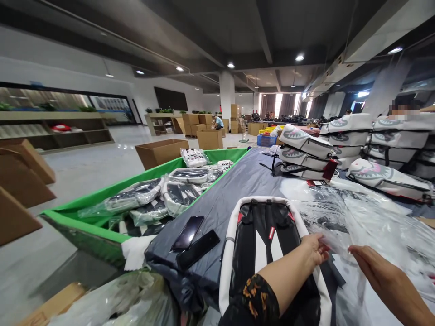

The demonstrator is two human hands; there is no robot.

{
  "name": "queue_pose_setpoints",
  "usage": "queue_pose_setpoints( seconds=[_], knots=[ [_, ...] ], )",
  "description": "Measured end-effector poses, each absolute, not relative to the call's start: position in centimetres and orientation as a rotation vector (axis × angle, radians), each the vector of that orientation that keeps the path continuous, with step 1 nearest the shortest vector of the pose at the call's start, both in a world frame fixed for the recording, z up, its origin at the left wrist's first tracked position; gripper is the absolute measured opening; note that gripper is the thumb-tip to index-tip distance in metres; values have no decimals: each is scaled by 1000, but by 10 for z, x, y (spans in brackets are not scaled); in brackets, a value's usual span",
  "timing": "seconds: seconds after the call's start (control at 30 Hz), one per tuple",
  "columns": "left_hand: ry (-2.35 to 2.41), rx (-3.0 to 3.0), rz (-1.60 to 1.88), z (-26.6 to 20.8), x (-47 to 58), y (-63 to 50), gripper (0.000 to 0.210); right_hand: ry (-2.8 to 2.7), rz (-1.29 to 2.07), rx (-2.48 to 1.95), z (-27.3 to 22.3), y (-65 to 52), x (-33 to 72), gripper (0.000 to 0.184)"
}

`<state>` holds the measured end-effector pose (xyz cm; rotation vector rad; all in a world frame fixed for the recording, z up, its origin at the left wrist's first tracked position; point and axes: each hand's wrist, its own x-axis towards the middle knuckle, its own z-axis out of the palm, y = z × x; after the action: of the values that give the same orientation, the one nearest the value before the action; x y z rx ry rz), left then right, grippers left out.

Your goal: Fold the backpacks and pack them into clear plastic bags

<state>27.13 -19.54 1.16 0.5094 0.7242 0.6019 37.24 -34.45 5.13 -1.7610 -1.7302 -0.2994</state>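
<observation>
A white and black backpack [268, 240] lies with its strap side up on the cloth-covered table, right in front of me. My left hand [316, 250] reaches across it, fingers closed on the edge of a clear plastic bag [335, 240]. To the right, my right hand [377, 267] pinches the same bag between thumb and fingers. More clear bags [384, 226] with printing lie in a flat pile beyond and beside my hands. Left of the backpack are two dark phones, one phone [188, 232] partly behind the other phone [198, 249].
A green-edged bin [84, 203] with several bagged backpacks [180, 192] adjoins the table's left side. Stacked shark-print backpacks [302, 154] stand at the back right. Cardboard boxes [159, 151] sit on the floor, and a person [217, 122] bends over one. Another person's head shows behind the stacks.
</observation>
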Motion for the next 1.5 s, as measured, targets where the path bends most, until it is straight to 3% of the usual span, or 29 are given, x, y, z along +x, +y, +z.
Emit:
queue_pose_setpoints(
  seconds=[0.17, 0.3, 0.37, 0.47, 0.67, 0.9, 1.2, 1.33, 1.47, 1.5],
  knots=[
    [785, 767, 805, 47, 255, -188, 31, -1643, -312, -1785, 21, -363, 372, 39],
    [509, 1214, 993, 75, 202, -187, 25, -1628, -132, -1721, 24, -357, 345, 41],
    [448, 1360, 1041, 69, 170, -195, 31, -1528, -156, -1687, 36, -353, 324, 42],
    [702, 1028, 998, 36, 130, -212, 39, -1449, -88, -1599, 42, -342, 290, 43],
    [833, 383, 798, -13, 95, -246, 41, -1624, 216, -1580, 1, -312, 242, 42],
    [855, 713, 965, -9, 97, -243, 60, -1564, 608, -1598, 6, -319, 252, 53],
    [849, 918, 825, -12, 122, -254, 72, -1165, 531, -1673, 15, -332, 271, 61],
    [891, 1237, 859, -13, 104, -239, 57, -778, 510, -1613, 25, -337, 288, 62],
    [1151, 1938, 681, -3, 71, -223, 15, -535, 360, -1570, 41, -335, 319, 67],
    [1159, 2085, 633, 3, 67, -224, 20, -542, 330, -1547, 46, -334, 322, 67]
  ],
)
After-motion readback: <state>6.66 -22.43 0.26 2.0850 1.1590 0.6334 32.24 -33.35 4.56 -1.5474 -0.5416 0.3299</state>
